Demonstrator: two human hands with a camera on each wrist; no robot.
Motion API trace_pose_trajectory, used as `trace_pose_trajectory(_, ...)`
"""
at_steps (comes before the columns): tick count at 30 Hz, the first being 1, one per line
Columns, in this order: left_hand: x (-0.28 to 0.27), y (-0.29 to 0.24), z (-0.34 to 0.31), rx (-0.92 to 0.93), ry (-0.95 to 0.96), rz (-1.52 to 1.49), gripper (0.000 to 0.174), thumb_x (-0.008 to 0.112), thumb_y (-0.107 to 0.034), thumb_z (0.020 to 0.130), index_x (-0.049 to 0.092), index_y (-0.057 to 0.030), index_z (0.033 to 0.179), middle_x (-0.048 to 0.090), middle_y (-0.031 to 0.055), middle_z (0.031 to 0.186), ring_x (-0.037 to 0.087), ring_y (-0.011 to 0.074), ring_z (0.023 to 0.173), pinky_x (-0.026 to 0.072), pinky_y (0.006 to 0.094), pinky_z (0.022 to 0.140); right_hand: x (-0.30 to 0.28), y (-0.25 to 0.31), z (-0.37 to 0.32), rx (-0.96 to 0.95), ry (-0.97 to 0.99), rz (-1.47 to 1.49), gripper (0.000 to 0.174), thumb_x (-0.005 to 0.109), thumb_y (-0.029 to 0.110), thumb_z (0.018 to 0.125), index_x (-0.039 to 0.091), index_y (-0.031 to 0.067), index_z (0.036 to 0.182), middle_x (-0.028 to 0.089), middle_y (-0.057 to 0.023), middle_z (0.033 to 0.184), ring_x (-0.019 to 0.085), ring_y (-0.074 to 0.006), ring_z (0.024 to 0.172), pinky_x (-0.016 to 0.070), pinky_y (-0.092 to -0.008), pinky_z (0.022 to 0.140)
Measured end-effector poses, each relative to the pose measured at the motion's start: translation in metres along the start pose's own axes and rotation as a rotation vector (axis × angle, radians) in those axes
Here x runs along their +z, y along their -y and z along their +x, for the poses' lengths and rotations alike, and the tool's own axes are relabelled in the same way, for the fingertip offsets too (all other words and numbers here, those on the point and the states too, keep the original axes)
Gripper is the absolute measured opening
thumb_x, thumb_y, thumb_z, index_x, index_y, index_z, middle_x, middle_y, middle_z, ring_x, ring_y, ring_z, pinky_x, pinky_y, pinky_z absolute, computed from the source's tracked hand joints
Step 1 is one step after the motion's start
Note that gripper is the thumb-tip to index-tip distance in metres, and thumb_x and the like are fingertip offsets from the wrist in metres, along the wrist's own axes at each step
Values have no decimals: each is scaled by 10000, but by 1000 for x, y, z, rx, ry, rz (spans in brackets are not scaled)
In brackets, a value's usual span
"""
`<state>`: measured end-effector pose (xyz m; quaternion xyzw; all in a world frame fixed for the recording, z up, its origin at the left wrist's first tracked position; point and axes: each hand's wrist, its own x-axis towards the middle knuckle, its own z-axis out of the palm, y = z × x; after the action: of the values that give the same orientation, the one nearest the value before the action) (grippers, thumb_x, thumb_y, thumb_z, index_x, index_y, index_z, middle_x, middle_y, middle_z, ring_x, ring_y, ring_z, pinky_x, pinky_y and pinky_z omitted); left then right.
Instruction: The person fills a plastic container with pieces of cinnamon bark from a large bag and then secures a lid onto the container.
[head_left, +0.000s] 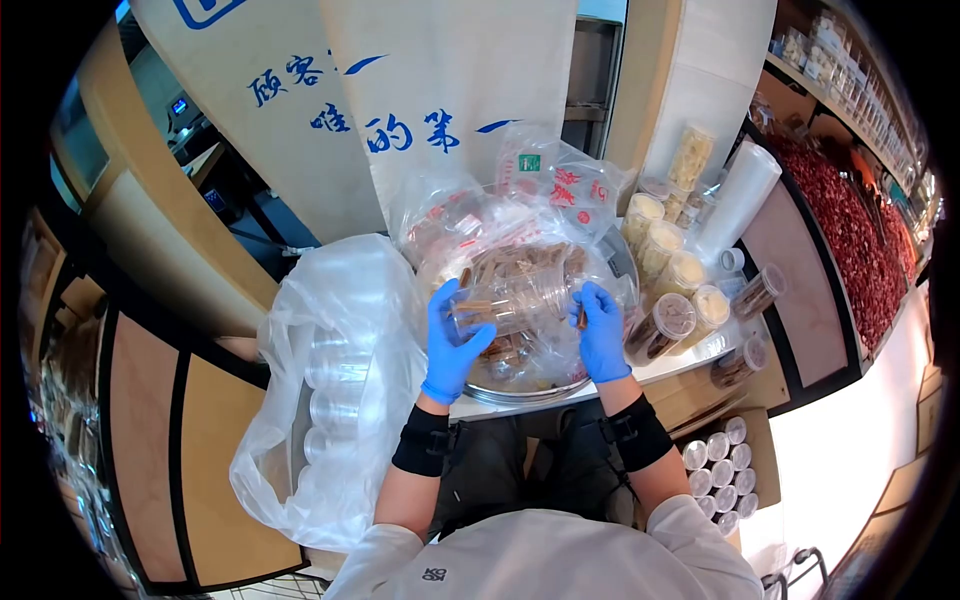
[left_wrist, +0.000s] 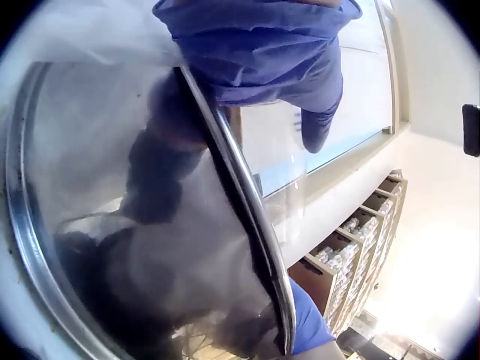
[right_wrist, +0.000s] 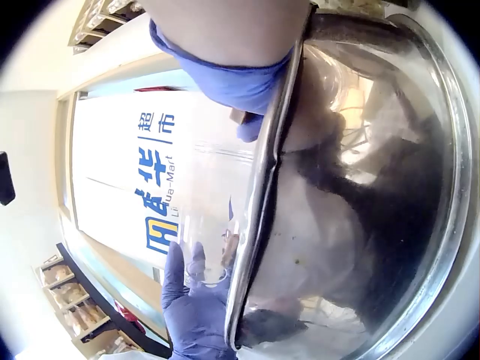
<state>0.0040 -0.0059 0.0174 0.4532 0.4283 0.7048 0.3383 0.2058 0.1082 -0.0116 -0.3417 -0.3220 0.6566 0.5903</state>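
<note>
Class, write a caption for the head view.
Left hand grips clear jar over steel bowl; right hand pinches brown stick.

Layout at the counter (head_left: 690, 355). The bowl (head_left: 520, 392) sits on the counter's near edge, directly before the person. Above it a jar (head_left: 505, 300) lies on its side, with the left hand (head_left: 455, 335) gripping its left end. The right hand (head_left: 603, 335) pinches a stick (head_left: 581, 319) at its right end. A heap of bags (head_left: 545, 175) lies behind the bowl. Left of the bowl stands a sack (head_left: 340, 380) with stacked cups inside. Right of the bowl, filled jars (head_left: 680, 300) cluster on the counter, with a stack of cups (head_left: 742, 190) behind them. Below the counter, at right, is a box (head_left: 720, 470) holding lidded jars.
</note>
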Motion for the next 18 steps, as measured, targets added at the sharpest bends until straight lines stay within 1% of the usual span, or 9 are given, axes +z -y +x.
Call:
trace_pose_trajectory(3,-3,-2,1,25,38,-34,780,704,-51,810,292,-133,1467,434,107,1326,494,224,1189,474,363,958,-5,4,0,4,23,-71,292,661,320,925,602,49,1016,623,-34,799,576,-119,555,435,-247,474)
trace_pose_trajectory(6,-5,-1,7,4,-73,-70,766,693,-57,823,286,-132,1469,427,113,1340,490,233,1200,469,363,971,0,10,-5,64,-1,-101,305,635,372,935,601,70,963,593,-21,740,536,-100,514,402,-238,448)
trace_pose_trajectory(10,5,2,6,30,-48,-38,807,782,-43,738,333,-102,1406,400,92,1330,444,229,1239,443,371,1002,3,10,-5,74,19,-89,318,624,405,936,599,88,946,589,-17,746,533,-94,520,390,-230,441)
trace_pose_trajectory(12,2,15,7,66,-15,30,815,806,-52,713,344,-106,1382,394,104,1338,445,233,1241,432,381,1018,5,13,-8,115,18,-90,290,607,383,951,595,94,938,589,-7,748,553,-94,577,416,-231,494)
trace_pose_trajectory(13,-2,25,9,199,28,227,824,827,-50,685,348,-99,1354,385,100,1334,431,230,1247,408,376,1038,0,7,-5,116,16,-88,290,607,383,951,595,94,938,589,-7,748,553,-94,577,416,-231,494)
trace_pose_trajectory(14,-7,35,10,331,70,424,834,848,-49,657,352,-92,1326,376,97,1329,417,227,1254,385,371,1059,-8,-3,2,59,73,-32,277,594,360,962,598,82,960,598,-15,786,577,-105,657,446,-235,566)
trace_pose_trajectory(15,-7,35,10,331,71,425,834,848,-49,657,352,-92,1326,376,97,1329,417,227,1254,385,371,1059,-8,-4,4,1,132,24,266,581,336,972,600,71,982,607,-23,823,601,-116,737,475,-238,637)
trace_pose_trajectory(16,-7,35,9,301,76,411,834,850,-57,659,345,-90,1323,378,96,1323,411,223,1254,366,364,1071,-9,-6,4,2,132,25,266,581,336,972,600,71,982,607,-23,823,601,-116,737,475,-238,637)
trace_pose_trajectory(18,-8,36,9,272,88,397,835,851,-64,662,338,-89,1320,381,95,1316,405,220,1254,348,357,1084,-9,-8,5,-21,17,152,252,538,280,997,588,43,1068,616,-56,914,602,-145,882,493,-269,784)
